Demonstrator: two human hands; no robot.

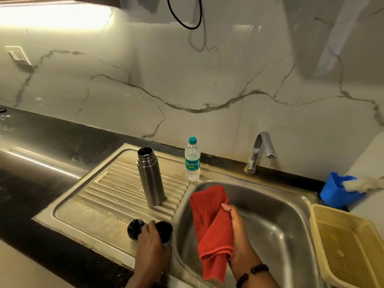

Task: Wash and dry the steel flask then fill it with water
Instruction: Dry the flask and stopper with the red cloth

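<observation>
The steel flask (pixel 150 176) stands upright and uncapped on the drainboard (pixel 72 210), centre frame, above and slightly right of the left hand (pixel 150 239) (the nearer one), which grips a dark cap (pixel 165 228). The right hand (pixel 234 227) clutches a red cloth (pixel 209 225) over the sink (pixel 280 225).

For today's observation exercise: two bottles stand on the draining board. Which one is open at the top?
The steel flask: its mouth is uncovered. The plastic water bottle beside it wears a green cap.
</observation>
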